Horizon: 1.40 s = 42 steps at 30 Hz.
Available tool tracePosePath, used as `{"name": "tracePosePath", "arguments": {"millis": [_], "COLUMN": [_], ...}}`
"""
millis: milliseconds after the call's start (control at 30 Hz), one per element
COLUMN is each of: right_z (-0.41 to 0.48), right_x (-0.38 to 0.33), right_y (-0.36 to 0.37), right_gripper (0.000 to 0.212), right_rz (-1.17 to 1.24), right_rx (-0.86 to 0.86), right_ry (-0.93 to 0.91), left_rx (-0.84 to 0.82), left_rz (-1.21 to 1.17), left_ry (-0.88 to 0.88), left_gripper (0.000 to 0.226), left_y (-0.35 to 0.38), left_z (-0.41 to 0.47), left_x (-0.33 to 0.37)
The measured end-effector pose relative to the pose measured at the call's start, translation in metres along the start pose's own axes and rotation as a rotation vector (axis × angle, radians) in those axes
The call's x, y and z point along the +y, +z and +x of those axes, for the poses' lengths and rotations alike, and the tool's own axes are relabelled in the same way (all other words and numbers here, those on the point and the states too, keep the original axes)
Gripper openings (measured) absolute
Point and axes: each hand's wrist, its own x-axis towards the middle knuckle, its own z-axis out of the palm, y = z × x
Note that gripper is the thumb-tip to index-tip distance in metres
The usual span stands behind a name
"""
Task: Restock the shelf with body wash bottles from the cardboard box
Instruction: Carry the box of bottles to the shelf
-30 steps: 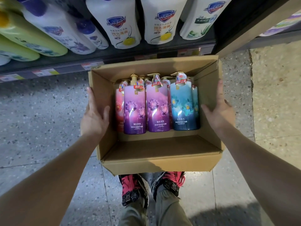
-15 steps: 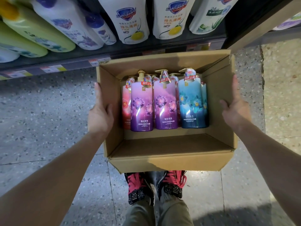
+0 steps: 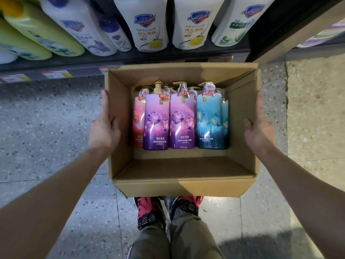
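Observation:
An open cardboard box [image 3: 186, 176] is held above the floor in front of the shelf [image 3: 130, 61]. Inside stand several pump bottles of body wash: two purple ones [image 3: 155, 122] [image 3: 182, 122] in the middle, a blue one [image 3: 210, 120] on the right and a red one [image 3: 138, 120] on the left, with more half hidden behind them. My left hand [image 3: 104, 126] presses flat against the box's left wall. My right hand [image 3: 258, 126] presses against the right wall.
The shelf carries white bottles [image 3: 147, 21] and green bottles [image 3: 37, 27], with price tags [image 3: 54, 74] along its edge. A dark upright post [image 3: 291, 25] stands at the right. The speckled tile floor [image 3: 46, 128] lies below, and my red shoes [image 3: 149, 212] are under the box.
The box, held in both hands, has shifted slightly right and toward the shelf. The grip on both sides is unchanged.

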Motion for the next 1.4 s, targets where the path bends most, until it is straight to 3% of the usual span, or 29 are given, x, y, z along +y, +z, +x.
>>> {"name": "tracePosePath", "arguments": {"millis": [333,600,833,1100,1267,1400], "right_z": [-0.085,-0.202,-0.303,-0.416,-0.51,-0.591], "right_x": [-0.037,-0.116,-0.19,-0.265,-0.311,-0.349], "right_y": [-0.064,-0.176,-0.247,-0.241,-0.197,-0.158], "right_gripper": [0.086,0.087,0.09,0.097,0.1,0.106], "right_rz": [0.018,0.035,0.037,0.01,-0.071,0.035], "right_rx": [-0.004,-0.056,-0.035,0.076,0.184,0.143], "right_ry": [-0.12,-0.283,-0.397,-0.516,-0.467,-0.395], "left_rx": [0.017,0.048,0.169,0.227,0.219,0.17], "left_rz": [0.043,0.016,-0.013,-0.069,-0.106,-0.101], "left_ry": [0.007,-0.07,-0.079,-0.008,0.084,0.133], "left_gripper": [0.085,0.082,0.085,0.087,0.086,0.086], "left_y": [-0.114,-0.278,-0.412,-0.517,-0.588,-0.652], "left_z": [-0.055,-0.15,-0.234,-0.264,-0.258,-0.251], "left_x": [0.005,0.025,0.016,-0.074,-0.157,-0.227]}}
